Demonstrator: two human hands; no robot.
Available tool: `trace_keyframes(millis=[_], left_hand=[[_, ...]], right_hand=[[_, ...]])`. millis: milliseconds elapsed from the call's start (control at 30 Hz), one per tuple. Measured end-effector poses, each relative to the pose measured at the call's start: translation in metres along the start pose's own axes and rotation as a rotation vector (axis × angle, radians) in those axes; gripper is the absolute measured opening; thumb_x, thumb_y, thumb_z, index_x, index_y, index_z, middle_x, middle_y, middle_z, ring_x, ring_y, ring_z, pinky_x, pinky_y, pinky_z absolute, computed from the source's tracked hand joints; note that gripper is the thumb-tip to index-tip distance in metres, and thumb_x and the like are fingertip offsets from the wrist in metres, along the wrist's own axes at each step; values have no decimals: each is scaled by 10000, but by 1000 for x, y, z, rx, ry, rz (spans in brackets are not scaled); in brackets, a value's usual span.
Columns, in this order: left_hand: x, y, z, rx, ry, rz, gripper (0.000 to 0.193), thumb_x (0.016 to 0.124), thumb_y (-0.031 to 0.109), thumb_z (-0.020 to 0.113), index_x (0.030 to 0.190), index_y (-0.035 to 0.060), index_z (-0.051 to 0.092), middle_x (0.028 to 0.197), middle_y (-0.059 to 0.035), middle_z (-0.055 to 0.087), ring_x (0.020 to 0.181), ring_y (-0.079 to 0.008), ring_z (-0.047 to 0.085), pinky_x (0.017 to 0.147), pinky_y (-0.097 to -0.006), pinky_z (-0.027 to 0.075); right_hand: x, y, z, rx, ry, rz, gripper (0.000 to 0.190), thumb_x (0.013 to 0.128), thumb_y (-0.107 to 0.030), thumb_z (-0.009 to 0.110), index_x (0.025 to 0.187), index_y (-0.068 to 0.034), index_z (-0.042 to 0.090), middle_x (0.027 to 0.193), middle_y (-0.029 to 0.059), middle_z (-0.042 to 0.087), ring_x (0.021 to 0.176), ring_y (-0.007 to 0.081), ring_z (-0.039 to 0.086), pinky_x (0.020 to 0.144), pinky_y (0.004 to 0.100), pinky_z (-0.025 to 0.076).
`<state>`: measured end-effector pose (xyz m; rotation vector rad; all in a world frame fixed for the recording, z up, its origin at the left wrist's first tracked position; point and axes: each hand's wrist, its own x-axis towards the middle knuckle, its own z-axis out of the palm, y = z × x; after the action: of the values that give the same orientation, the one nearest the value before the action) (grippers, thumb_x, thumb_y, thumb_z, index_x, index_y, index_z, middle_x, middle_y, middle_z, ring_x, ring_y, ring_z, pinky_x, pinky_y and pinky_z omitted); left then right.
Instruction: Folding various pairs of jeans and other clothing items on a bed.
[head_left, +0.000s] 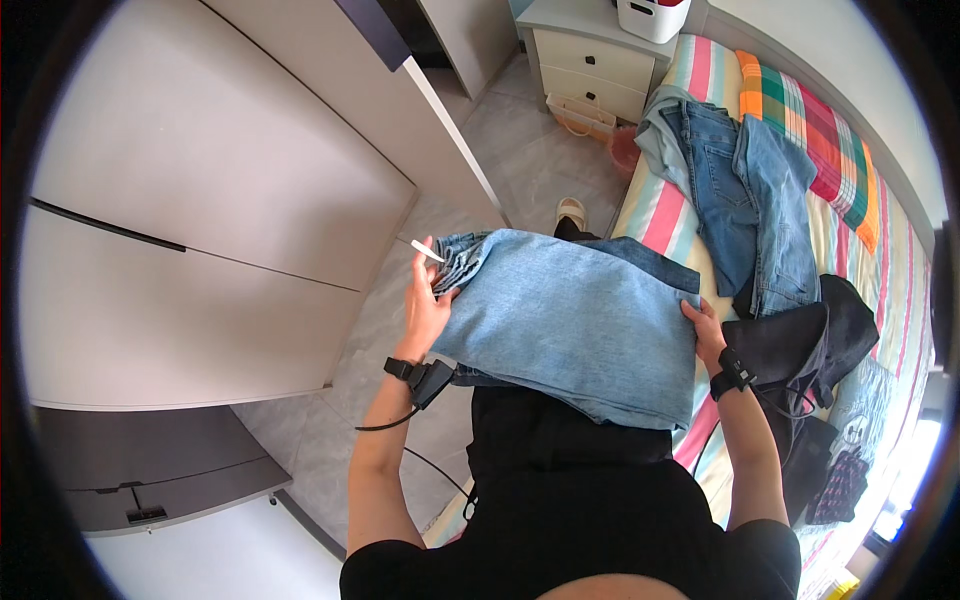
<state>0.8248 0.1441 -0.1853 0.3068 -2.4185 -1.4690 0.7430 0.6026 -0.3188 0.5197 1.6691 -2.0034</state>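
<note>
Folded light-blue denim jeans (570, 322) lie stretched between my two hands, in front of my waist. My left hand (427, 304) grips their bunched, layered edge, and a white tag or strip (427, 250) sticks out by its fingers. On the other side my right hand (703, 330) pinches the folded edge, thumb on top. A darker blue denim layer (652, 262) shows behind and beneath the light one; whether it is a separate garment I cannot tell. Each wrist wears a black strapped device with a cable.
To the right is a bed with a striped sheet (664, 217), holding blue jeans (716, 187), black garments (787, 337) and a plaid pillow (817, 135). Wardrobe doors (225, 150) stand at left. A nightstand (592, 64), paper bag (581, 116) and pink bin (624, 150) are at the back.
</note>
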Motion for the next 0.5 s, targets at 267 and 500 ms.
trace_keyframes(millis=[267,500], left_hand=[[2,4,-3,417,-101,248,739,655,-128,611,1307,132,379,1120,-174,570,1007,-345,553,841,-392,457],[0,-1,0,388,-38,332,713,666,-116,604,1307,86,367,1209,-170,514,1056,-349,522,891,-396,426]], right_hand=[[-3,-4,3,18,9,12,341,849,-164,603,1145,-15,523,1036,77,607,925,187,572,841,332,444],[-10,-10,12,40,27,5,243,850,-157,614,1060,-50,558,930,16,626,816,118,580,747,269,459]])
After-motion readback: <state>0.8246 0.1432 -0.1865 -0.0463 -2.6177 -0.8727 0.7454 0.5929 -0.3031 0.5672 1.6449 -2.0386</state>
